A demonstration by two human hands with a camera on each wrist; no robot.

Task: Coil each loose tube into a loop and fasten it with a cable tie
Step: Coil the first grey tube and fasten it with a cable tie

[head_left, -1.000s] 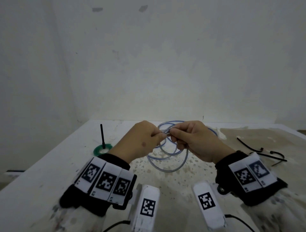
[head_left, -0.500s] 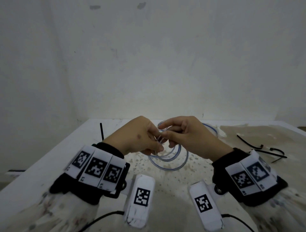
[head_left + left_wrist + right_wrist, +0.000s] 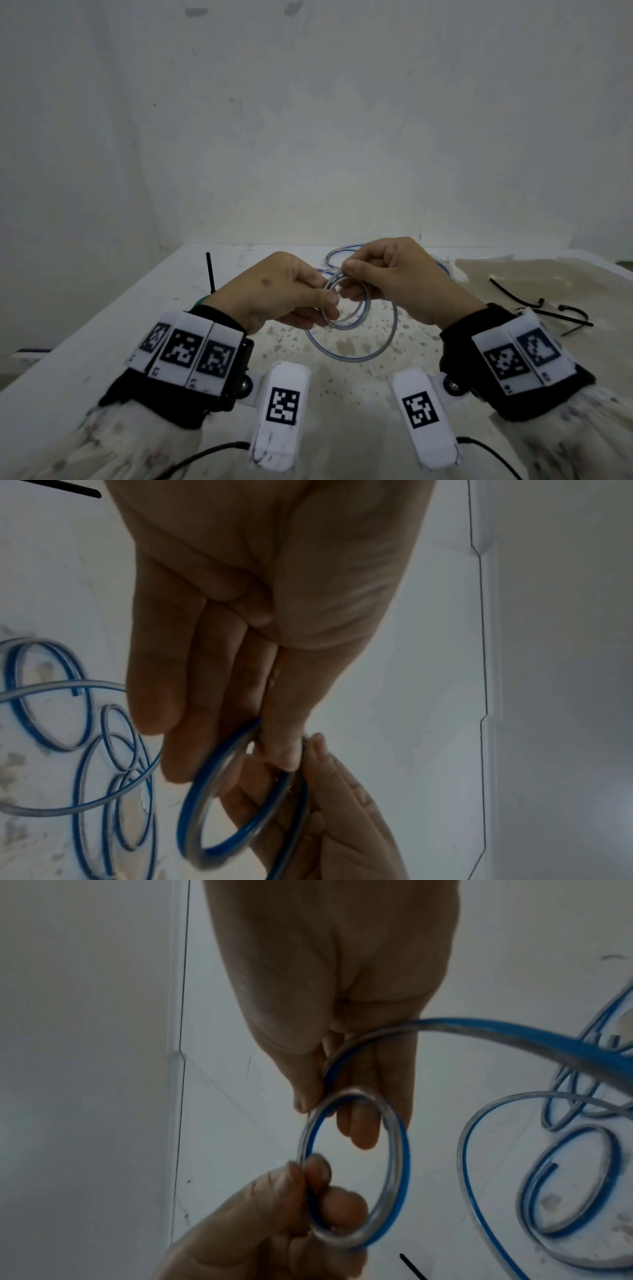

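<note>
A clear tube with a blue stripe (image 3: pixel 352 356) is partly wound into small rings above the table's middle; its rest hangs in a wide loop and trails over the table behind. My left hand (image 3: pixel 291 294) pinches the small coil (image 3: pixel 236 799) at its left side between thumb and fingers. My right hand (image 3: pixel 394 277) pinches the same coil (image 3: pixel 356 1167) at its top, with the tube running on past its fingers. Black cable ties (image 3: pixel 544 308) lie loose at the right of the table, apart from both hands.
A green ring with an upright black tie (image 3: pixel 209 274) stands left of my left hand, partly hidden by it. More loops of tube (image 3: pixel 575 1185) lie on the stained table (image 3: pixel 359 387). A white wall rises behind the table's far edge.
The hands have drawn slightly apart and the right hand has risen. The tube now shows as small rings between them, where it was bunched at the fingertips.
</note>
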